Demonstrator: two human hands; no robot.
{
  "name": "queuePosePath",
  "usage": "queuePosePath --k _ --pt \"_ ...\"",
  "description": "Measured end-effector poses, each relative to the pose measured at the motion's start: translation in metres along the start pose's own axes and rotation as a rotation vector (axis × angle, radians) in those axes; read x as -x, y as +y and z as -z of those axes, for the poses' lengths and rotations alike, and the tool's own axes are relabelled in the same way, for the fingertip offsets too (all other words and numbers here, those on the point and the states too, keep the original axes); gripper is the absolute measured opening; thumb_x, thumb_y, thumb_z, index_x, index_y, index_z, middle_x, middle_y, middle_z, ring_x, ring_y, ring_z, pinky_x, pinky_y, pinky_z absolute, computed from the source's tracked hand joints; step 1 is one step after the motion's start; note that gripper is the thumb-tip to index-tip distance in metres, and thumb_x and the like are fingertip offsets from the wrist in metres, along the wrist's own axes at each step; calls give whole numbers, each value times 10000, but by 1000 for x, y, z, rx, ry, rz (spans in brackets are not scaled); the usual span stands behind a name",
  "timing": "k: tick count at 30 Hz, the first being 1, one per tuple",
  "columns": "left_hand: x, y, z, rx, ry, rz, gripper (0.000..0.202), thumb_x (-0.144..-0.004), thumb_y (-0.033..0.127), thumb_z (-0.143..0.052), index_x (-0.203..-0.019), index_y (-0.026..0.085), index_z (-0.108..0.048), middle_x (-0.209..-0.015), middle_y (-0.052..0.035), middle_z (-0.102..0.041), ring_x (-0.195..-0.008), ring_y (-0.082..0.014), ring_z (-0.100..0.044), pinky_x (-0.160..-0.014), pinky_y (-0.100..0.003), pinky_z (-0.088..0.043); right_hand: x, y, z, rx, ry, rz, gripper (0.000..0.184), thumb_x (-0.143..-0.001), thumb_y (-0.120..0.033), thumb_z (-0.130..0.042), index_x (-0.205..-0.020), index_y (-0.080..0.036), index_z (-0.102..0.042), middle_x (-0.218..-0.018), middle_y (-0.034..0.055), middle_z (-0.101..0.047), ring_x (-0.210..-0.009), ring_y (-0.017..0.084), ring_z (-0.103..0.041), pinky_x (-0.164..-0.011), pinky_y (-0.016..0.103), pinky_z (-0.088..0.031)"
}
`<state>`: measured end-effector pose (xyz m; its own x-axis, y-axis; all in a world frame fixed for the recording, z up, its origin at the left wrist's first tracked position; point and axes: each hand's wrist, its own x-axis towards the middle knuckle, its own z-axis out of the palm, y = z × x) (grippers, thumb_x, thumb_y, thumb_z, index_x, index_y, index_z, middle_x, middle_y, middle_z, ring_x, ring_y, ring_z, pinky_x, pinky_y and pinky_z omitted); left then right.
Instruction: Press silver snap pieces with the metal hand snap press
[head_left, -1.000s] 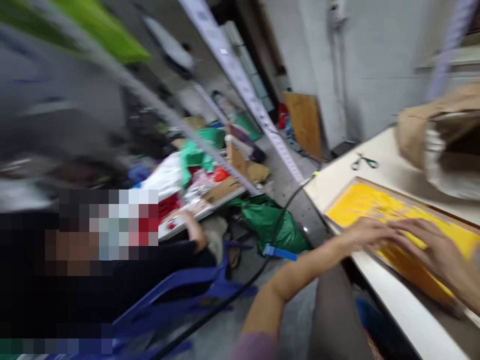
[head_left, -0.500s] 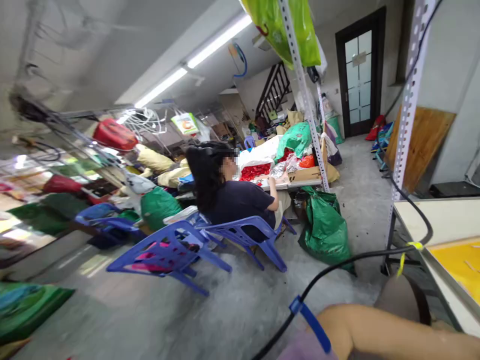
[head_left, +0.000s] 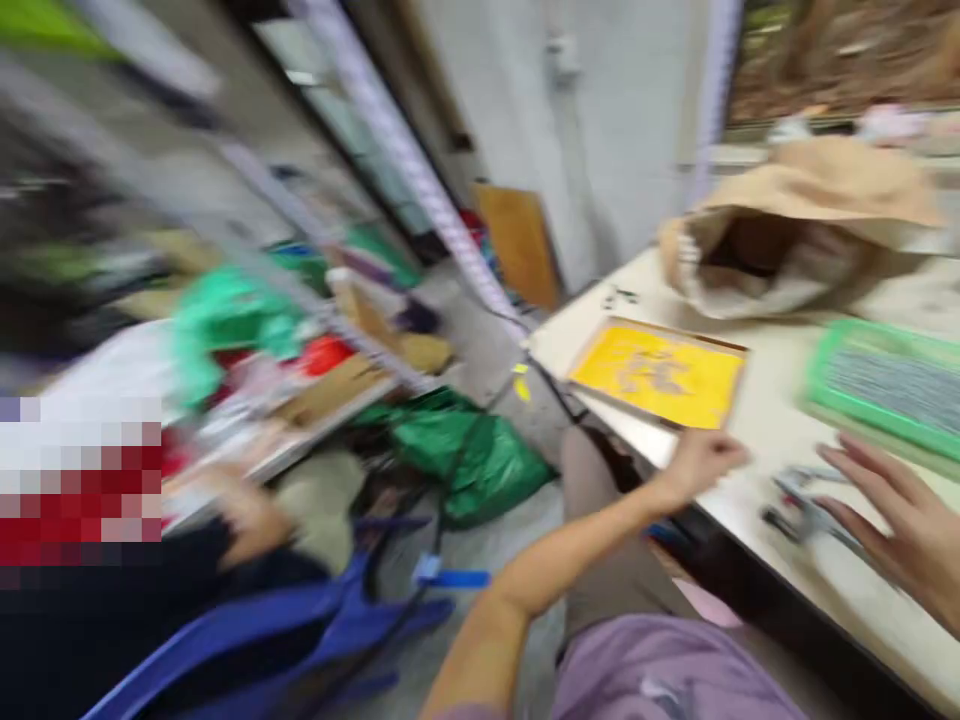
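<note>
My left hand (head_left: pixel 705 465) is over the front edge of the white table (head_left: pixel 757 395), its fingers curled closed; what they hold, if anything, is too blurred to make out. Just behind it lies a shallow tray (head_left: pixel 660 372) with a yellow bottom and small pieces scattered in its middle. My right hand (head_left: pixel 900 525) reaches in from the right with its fingers stretched out and apart. Beside those fingertips is a blurred grey metal tool (head_left: pixel 799 500) with a dark and red part; I cannot tell whether they touch.
A green tray (head_left: pixel 821 365) of many small grey pieces stands at the right. Behind it an open beige sack (head_left: pixel 832 220) rests on the table. A co-worker's arm (head_left: pixel 251 515), a blue chair (head_left: pixel 225 640), a green bag (head_left: pixel 472 450) and a hanging black cable (head_left: pixel 555 385) are to the left.
The view has swung right and down from the room to the table. Both my hands, the yellow-bottomed tray, the green tray and the sack now show; earlier mainly my forearm was visible.
</note>
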<state>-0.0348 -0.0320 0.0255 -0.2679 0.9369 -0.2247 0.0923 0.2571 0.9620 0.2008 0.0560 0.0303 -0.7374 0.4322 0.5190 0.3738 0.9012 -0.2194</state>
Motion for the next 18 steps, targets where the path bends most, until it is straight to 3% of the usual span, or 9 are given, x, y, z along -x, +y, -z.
queuePosePath --k 2,4,8,13,18 --pt "-13 -2 -33 -28 -76 43 185 -752 289 -677 -737 108 -711 -648 1 -629 -602 -92 -545 -517 -179 -387 27 4 19 59 -51 -64 387 -984 -360 -430 -1352 -269 -508 -1241 107 -613 -1062 255 -622 -879 415 -548" --pt "-21 -4 -47 -92 -69 117 134 -734 238 -651 -715 114 -697 -576 27 -584 -522 -69 -489 -476 -171 -343 42 8 27 77 -70 -117 335 -991 -344 -409 -1258 -233 -580 -1150 105 -652 -1010 245 -635 -842 404 -558" --pt "-24 -6 -57 -219 -146 229 132 -732 225 -631 -724 104 -682 -499 53 -508 -445 -62 -416 -432 -179 -281 62 10 28 42 -132 -167 311 -994 -304 -389 -1129 -199 -650 -1037 110 -684 -927 233 -633 -787 389 -552" --pt "-28 -10 -76 -343 -247 259 134 -731 228 -619 -694 105 -659 -493 56 -495 -447 -62 -412 -457 -185 -299 85 9 19 -7 -252 -213 323 -991 -304 -370 -1092 -197 -658 -951 109 -677 -844 229 -606 -726 379 -527" --pt "-39 -16 -85 -387 -377 322 172 -725 250 -619 -607 129 -587 -438 81 -399 -414 -55 -334 -437 -201 -237 99 11 7 17 -262 -253 302 -983 -241 -358 -1071 -188 -642 -858 83 -647 -762 209 -571 -653 338 -486"
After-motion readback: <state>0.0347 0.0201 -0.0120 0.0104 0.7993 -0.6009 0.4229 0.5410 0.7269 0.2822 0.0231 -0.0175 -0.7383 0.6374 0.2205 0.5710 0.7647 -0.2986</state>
